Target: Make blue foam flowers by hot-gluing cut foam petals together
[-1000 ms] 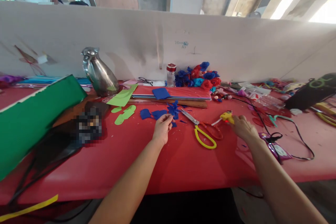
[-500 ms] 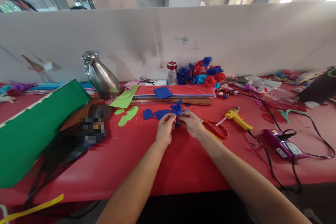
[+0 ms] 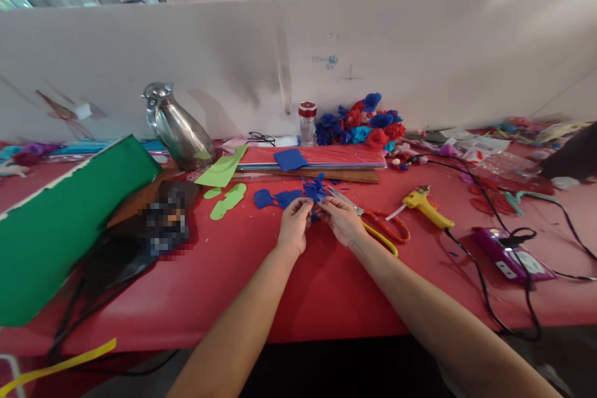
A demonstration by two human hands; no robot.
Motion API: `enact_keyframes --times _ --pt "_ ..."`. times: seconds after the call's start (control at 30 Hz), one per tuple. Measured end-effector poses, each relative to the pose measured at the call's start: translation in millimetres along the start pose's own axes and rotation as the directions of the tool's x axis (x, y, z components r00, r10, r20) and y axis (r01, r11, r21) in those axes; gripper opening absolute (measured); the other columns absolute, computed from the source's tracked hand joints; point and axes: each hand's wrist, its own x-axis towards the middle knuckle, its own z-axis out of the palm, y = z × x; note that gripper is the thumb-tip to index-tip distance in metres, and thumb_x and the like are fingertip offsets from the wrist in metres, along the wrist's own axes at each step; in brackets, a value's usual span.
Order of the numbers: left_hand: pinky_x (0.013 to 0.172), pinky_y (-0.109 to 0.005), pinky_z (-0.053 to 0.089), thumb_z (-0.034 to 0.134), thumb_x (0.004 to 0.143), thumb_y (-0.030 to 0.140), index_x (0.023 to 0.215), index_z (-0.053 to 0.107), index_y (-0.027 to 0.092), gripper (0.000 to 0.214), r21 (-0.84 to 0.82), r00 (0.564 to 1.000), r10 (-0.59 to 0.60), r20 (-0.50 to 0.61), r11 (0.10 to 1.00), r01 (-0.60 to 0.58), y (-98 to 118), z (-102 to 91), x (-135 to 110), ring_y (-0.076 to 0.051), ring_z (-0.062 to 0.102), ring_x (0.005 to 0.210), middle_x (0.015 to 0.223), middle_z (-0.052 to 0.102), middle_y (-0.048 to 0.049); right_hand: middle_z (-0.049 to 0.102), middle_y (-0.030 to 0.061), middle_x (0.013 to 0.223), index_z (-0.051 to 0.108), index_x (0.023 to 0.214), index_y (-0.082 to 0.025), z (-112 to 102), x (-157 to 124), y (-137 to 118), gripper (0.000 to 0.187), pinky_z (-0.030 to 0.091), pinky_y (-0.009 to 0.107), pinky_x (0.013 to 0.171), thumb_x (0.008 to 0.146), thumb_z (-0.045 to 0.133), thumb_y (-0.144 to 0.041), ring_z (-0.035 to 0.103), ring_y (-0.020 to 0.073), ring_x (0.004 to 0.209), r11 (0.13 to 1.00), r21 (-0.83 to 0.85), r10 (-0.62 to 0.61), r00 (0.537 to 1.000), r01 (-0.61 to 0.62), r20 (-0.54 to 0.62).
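Over the middle of the red table (image 3: 336, 298), a blue paper flower (image 3: 315, 186) sits at the fingertips; the left hand (image 3: 293, 227) pinches it low down, thumb against fingers; the right hand (image 3: 344, 222) pinches it from the other side, the fingertips of both nearly meeting; scissors (image 3: 355, 206) lie partly hidden by the right hand; a yellow glue gun (image 3: 426, 208) rests farther right; blue petals (image 3: 263, 199) and green cutouts (image 3: 229, 200) lie left.
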Motion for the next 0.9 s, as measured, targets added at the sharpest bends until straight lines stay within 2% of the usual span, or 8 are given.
enact_keyframes --times 0.17,0.37,0.6,0.73,0.9 --pt "0.044 -0.018 0.021 0.075 0.059 0.035 0.066 0.056 0.016 0.028 0.027 0.999 0.05 0.009 0.998 -0.05 -3.4 0.0 0.5 -0.003 0.032 0.044 0.052 0.044 0.0084 0.066 -0.0025 0.06 0.072 0.065 -0.019 0.6 -0.8 0.5 0.03 0.047 0.023 0.059 0.047 0.087 -0.039 0.058 0.01 0.059 1.0 -0.019 -0.021 1.0 0.021 -0.01" --pt "0.056 -0.02 0.036 0.068 0.065 0.032 0.069 0.056 0.017 0.02 0.075 0.988 0.155 0.02 0.985 -0.157 -8.9 1.7 1.2 -0.007 0.045 0.056 0.06 0.052 0.0054 0.066 -0.0026 0.061 0.073 0.065 -0.02 2.7 -1.9 1.2 0.029 0.045 0.023 0.058 0.048 0.086 -0.038 0.056 0.01 0.059 0.998 -0.029 -0.049 0.998 0.048 -0.032" --pt "0.062 -0.021 0.041 0.06 0.075 0.03 0.074 0.057 0.018 0.012 0.272 0.945 0.316 0.087 0.905 -0.328 -16.8 -1.2 4.4 -0.01 0.049 0.063 0.066 0.056 0.0026 0.064 -0.0031 0.058 0.071 0.063 -0.019 7.6 -3.8 1.7 0.024 0.041 0.023 0.055 0.049 0.085 -0.034 0.049 0.0079 0.052 0.995 -0.019 -0.103 0.991 0.101 -0.081" --pt "0.063 -0.022 0.043 0.057 0.077 0.028 0.074 0.056 0.018 0.01 0.299 0.933 0.334 0.131 0.884 -0.358 -19.7 -1.9 5.9 -0.011 0.052 0.063 0.068 0.058 0.0015 0.063 -0.0029 0.056 0.071 0.064 -0.019 8.7 -4.6 1.8 0.023 0.04 0.023 0.055 0.051 0.084 -0.033 0.05 0.0086 0.053 0.99 -0.026 -0.143 0.982 0.141 -0.121" --pt "0.065 -0.023 0.044 0.058 0.077 0.028 0.074 0.057 0.018 0.011 0.289 0.935 0.331 0.127 0.889 -0.354 -21.7 -1.5 5.4 -0.011 0.053 0.065 0.069 0.059 0.0013 0.063 -0.0028 0.058 0.073 0.066 -0.019 10.2 -5.6 3.7 0.021 0.04 0.023 0.057 0.054 0.081 -0.034 0.05 0.0088 0.056 0.983 -0.03 -0.181 0.975 0.178 -0.132"
